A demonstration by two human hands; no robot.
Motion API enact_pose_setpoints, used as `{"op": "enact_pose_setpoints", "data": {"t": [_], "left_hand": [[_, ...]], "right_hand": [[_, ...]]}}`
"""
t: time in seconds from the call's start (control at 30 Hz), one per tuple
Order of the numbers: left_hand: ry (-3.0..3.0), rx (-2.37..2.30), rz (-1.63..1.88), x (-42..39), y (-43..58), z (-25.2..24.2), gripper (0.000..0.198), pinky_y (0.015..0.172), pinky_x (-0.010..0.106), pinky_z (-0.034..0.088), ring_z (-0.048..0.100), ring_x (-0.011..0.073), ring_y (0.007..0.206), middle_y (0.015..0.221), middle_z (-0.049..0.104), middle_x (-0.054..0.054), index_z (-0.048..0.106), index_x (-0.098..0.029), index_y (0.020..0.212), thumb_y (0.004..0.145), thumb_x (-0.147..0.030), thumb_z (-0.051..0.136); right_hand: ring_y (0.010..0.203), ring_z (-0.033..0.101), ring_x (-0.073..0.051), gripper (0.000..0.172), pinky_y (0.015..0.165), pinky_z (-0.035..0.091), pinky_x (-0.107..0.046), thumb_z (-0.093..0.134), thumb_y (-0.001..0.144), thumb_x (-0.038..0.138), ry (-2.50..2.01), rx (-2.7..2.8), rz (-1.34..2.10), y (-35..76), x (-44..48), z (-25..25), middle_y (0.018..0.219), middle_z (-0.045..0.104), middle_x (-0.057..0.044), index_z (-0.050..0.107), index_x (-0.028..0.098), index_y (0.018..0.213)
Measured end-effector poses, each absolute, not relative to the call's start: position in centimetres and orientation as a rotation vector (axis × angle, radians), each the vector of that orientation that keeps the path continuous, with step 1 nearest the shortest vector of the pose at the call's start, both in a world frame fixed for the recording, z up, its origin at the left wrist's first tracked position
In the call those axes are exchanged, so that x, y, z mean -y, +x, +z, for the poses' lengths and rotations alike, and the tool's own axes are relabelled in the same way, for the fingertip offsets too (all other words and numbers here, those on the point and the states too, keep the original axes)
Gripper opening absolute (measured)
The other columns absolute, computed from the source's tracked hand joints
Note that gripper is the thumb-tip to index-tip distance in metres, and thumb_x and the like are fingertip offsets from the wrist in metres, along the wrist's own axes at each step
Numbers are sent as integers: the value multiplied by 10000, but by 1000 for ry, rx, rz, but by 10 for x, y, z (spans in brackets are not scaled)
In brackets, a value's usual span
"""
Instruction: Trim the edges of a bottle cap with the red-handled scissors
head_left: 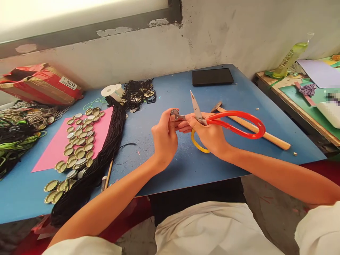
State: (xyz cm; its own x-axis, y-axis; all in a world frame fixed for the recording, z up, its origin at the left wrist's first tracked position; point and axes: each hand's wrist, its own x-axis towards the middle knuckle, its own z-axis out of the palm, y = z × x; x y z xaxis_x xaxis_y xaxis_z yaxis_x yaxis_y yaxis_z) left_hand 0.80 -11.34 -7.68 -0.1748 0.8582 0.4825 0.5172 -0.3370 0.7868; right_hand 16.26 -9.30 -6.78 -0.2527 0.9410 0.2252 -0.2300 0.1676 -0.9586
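Note:
My right hand (pixel 209 136) grips a pair of scissors (pixel 231 124) with red and yellow handles, its blades apart, one tip pointing up. My left hand (pixel 164 136) pinches a small bottle cap (pixel 174 114) at the lower blade. Both hands hover above the blue tabletop (pixel 170 166). A wooden-handled hammer (pixel 255 129) lies just behind the scissors.
Several gold bottle caps (pixel 78 141) are spread over a pink sheet (pixel 57 145) at the left. A thick bundle of black cord (pixel 103 152) runs beside them. A white spool (pixel 113 91), a black phone (pixel 212 76), a red box (pixel 39 83) and a neighbouring craft table (pixel 305 88) stand around.

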Motion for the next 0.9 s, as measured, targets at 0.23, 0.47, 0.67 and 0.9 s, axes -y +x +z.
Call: {"op": "enact_pose_setpoints", "data": {"t": [0.23, 0.47, 0.67, 0.9], "left_hand": [[1898, -1488, 1228, 112, -10, -68, 308, 658, 245, 633, 783, 154, 673, 820, 776, 9, 599, -230, 1120, 1196, -487, 448], [2113, -1384, 1048, 112, -30, -57, 159, 633, 237, 597, 758, 147, 586, 676, 726, -40, 618, -222, 1155, 1099, -257, 473], [2220, -1414, 1023, 114, -35, -46, 245, 567, 209, 478, 648, 99, 490, 633, 681, -59, 641, -224, 1103, 1174, -330, 431], [2287, -1426, 604, 115, -35, -35, 229, 557, 273, 394, 540, 127, 417, 534, 600, -65, 639, -232, 979, 1077, -190, 436]], "right_hand": [[773, 698, -171, 443, 774, 582, -316, 605, 1155, 532, -794, 1766, 1057, 175, 92, -64, 823, 754, -21, 657, 217, 848], [705, 556, -151, 325, 654, 386, -308, 388, 1180, 137, -584, 2408, 70, 191, 77, -77, 810, 670, -22, 672, 157, 1024], [862, 686, -225, 336, 769, 532, -366, 377, 1131, -19, -384, 2571, -705, 204, 80, -53, 1007, 773, -133, 666, 30, 1294], [739, 656, -213, 341, 667, 474, -363, 441, 1030, -117, -220, 2812, -928, 206, 83, -34, 850, 710, -80, 710, 92, 1021]]}}
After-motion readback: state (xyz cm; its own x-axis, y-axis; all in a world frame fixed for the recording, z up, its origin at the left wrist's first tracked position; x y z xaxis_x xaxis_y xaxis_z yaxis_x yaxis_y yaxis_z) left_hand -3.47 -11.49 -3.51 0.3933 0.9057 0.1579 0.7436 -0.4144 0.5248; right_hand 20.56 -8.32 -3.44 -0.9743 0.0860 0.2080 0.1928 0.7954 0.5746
